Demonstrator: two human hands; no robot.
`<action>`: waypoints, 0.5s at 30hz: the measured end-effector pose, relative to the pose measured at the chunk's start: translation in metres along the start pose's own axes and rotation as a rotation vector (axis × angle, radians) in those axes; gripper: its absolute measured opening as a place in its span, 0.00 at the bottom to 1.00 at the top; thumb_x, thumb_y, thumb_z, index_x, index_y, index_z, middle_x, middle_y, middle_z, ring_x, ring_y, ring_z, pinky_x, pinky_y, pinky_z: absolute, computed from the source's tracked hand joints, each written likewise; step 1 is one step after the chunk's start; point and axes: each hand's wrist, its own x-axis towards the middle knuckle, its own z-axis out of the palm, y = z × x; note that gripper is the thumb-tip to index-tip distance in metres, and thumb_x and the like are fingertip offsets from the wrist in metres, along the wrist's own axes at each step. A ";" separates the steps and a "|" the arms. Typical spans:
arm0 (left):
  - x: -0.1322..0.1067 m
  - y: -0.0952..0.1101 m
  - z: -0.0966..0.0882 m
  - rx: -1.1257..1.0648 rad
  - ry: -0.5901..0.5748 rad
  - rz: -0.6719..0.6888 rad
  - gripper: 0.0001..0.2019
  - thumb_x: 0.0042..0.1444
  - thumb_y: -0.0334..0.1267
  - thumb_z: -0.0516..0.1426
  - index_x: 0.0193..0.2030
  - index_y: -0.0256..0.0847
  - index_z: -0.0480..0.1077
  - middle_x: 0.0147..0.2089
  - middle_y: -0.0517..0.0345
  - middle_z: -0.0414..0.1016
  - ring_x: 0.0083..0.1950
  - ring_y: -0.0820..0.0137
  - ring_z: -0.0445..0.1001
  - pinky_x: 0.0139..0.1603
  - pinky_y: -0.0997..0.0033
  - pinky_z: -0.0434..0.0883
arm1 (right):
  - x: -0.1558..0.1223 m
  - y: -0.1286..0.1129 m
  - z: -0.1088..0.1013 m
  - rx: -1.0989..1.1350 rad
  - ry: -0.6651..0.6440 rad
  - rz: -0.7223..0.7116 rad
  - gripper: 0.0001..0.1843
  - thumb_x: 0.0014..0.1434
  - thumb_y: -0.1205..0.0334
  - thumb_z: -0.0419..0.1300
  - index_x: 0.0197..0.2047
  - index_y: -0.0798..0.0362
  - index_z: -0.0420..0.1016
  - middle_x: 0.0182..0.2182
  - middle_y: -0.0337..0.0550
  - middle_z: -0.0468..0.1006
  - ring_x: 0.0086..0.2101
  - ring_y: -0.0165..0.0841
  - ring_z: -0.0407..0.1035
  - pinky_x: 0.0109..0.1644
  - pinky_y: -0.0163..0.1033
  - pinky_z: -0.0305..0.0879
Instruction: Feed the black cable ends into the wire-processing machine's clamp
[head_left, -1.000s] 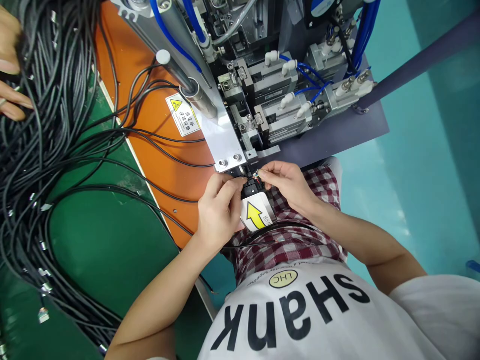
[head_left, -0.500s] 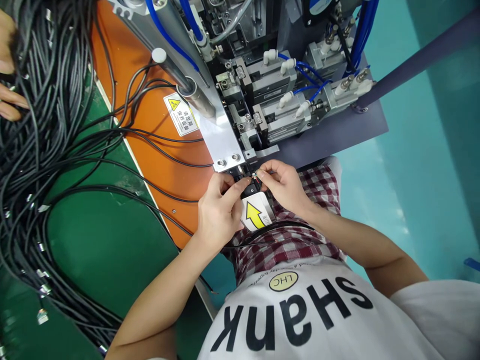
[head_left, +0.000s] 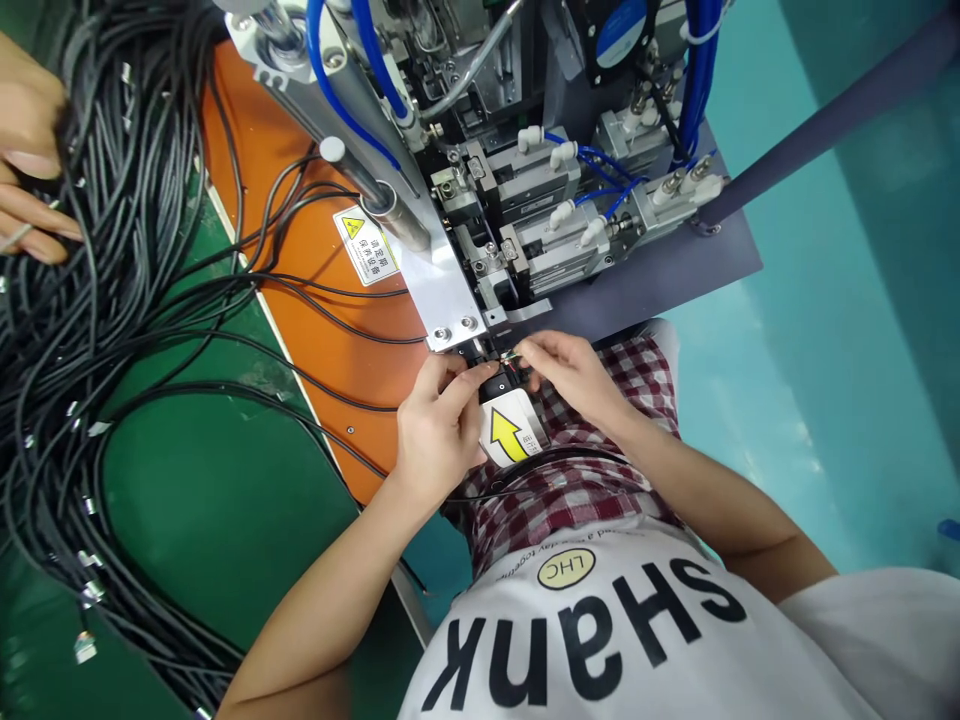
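Thin coloured wires (head_left: 510, 357) stick out between my two hands at the front of the machine, in front of its metal plate (head_left: 442, 285). My right hand (head_left: 574, 375) pinches these wires between thumb and fingertips. My left hand (head_left: 439, 425) is closed, its thumb tip beside the wires over a small black block (head_left: 496, 385). A black cable (head_left: 367, 405) runs from the left to behind my left hand, which appears to grip its end; the grip itself is partly hidden. Just below the block is a white label with a yellow arrow (head_left: 510, 432).
A large heap of black cables (head_left: 142, 200) lies on the green mat (head_left: 195, 500) to the left. Another person's hand (head_left: 30, 150) rests at that heap. Metal cylinders with blue air tubes (head_left: 551, 180) stand above my hands. An orange board (head_left: 330, 350) carries a warning label (head_left: 365, 245).
The view has shifted slightly. My right hand's fingers have moved a little at the wires, and my left hand holds its place. The other person's hand shows more fully at the heap.
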 end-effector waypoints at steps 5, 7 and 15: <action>0.000 0.000 -0.001 -0.016 -0.006 -0.002 0.15 0.64 0.28 0.52 0.52 0.44 0.76 0.44 0.53 0.72 0.45 0.69 0.74 0.45 0.70 0.74 | -0.016 0.008 0.010 -0.033 0.088 -0.034 0.15 0.59 0.48 0.65 0.36 0.53 0.79 0.31 0.40 0.79 0.29 0.30 0.69 0.33 0.36 0.65; 0.000 0.000 -0.001 -0.019 -0.010 -0.008 0.15 0.65 0.29 0.52 0.52 0.43 0.75 0.45 0.52 0.72 0.45 0.69 0.75 0.45 0.70 0.74 | -0.020 0.006 0.015 -0.118 0.150 -0.110 0.12 0.61 0.51 0.64 0.36 0.52 0.79 0.32 0.40 0.79 0.28 0.31 0.68 0.34 0.37 0.64; 0.000 0.001 -0.002 -0.025 -0.010 -0.021 0.14 0.66 0.31 0.51 0.51 0.43 0.76 0.44 0.52 0.73 0.44 0.69 0.75 0.45 0.70 0.75 | -0.019 -0.017 0.008 -0.865 0.178 -0.511 0.11 0.68 0.60 0.55 0.38 0.51 0.78 0.36 0.45 0.80 0.32 0.35 0.68 0.42 0.43 0.58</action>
